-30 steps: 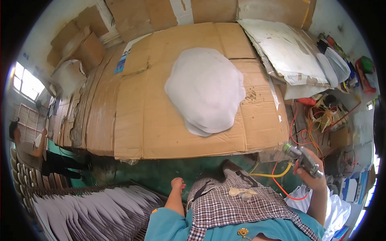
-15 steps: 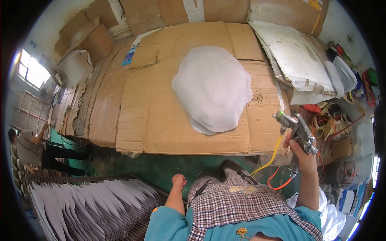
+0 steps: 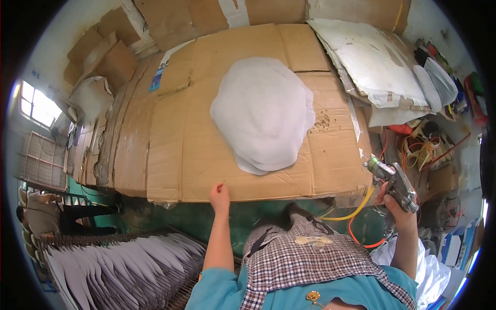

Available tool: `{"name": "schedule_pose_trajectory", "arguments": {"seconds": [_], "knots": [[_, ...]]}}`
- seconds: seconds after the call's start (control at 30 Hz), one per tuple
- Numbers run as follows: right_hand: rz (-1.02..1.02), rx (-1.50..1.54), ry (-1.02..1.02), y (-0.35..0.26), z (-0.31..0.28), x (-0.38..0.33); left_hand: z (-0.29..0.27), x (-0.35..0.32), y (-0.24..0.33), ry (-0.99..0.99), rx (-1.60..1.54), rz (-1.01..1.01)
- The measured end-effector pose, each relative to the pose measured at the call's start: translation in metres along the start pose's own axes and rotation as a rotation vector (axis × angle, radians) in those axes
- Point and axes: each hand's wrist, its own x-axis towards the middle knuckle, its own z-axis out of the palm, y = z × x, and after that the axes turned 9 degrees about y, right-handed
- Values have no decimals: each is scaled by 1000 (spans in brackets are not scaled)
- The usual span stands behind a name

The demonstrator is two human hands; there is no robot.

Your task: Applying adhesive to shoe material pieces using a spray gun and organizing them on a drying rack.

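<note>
My right hand point(image 3: 397, 205), off the table's right front corner, is wrapped round the handle of a metal spray gun point(image 3: 395, 183) with a green ring near its nozzle. A yellow hose point(image 3: 356, 209) and an orange-red hose point(image 3: 356, 235) hang near the gun. My left hand point(image 3: 220, 196) is over the table's front edge, fingers curled together, with nothing visible in them. Beyond it, on the cardboard-covered table point(image 3: 165, 155), lies a pile of pale grey, rounded flat pieces point(image 3: 263, 113). The left hand is apart from the pile.
A rack of upright grey pieces point(image 3: 129, 263) stands at my lower left. Farther left is another person point(image 3: 46, 214). White-topped cardboard sheets point(image 3: 367, 62) lie at the table's far right. Tangled hoses point(image 3: 421, 150) and white plastic bags point(image 3: 429, 266) are on the right.
My left hand has moved forward and slightly left, from beside my body to over the table's front edge. The spray gun, still in my right hand, sits a little lower and farther right.
</note>
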Motion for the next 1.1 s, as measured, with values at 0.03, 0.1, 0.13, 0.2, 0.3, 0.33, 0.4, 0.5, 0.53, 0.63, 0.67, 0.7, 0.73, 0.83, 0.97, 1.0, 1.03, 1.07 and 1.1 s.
{"name": "schedule_pose_trajectory", "arguments": {"seconds": [0.03, 0.1, 0.13, 0.2, 0.3, 0.33, 0.4, 0.5, 0.53, 0.63, 0.67, 0.7, 0.73, 0.83, 0.97, 1.0, 1.03, 1.07, 1.1], "knots": [[-3, -26, -43, 0, -8, 1, 15, 8, -2, -30, 23, 48], [18, -68, -160, 1, -23, 2, 45, 11, 13, -76, 63, 62], [17, -64, -162, 3, -27, 1, 60, 14, 16, -119, 106, 78], [34, -51, -272, 5, -32, -1, 83, 10, 31, -165, 146, 94], [2, 42, -230, 10, -26, 7, 115, -5, 68, -159, 296, 116], [-26, 64, -207, 10, -23, 12, 121, -5, 71, -144, 387, 113], [-40, 42, -173, 7, -24, 17, 130, -7, 76, -131, 478, 113], [-15, 11, -9, 7, -34, 19, 135, -9, 76, -91, 520, 109], [-12, 12, -6, 7, -41, 18, 136, -12, 77, -51, 529, 110], [36, -74, -120, 12, -64, 7, 138, -14, 76, -7, 540, 107], [36, -75, -119, 15, -69, 3, 139, -14, 76, 1, 536, 104], [33, -87, -168, 18, -72, 0, 141, -12, 76, 0, 536, 105], [31, -100, -216, 20, -74, -1, 143, -11, 76, -21, 515, 89], [27, 1, -214, 15, -63, 8, 147, -8, 79, -44, 489, 71], [2, 31, -55, 11, -44, 21, 152, 12, 45, -48, 215, -69], [15, 21, 15, 9, -42, 21, 153, 13, 39, -43, 214, -66], [26, -9, -21, 10, -47, 21, 155, 9, 42, -72, -23, -258], [21, -6, -25, 12, -48, 20, 156, 6, 46, -101, -262, -447], [0, 1, -98, 14, -47, 20, 157, 5, 49, -95, -266, -443]]}}
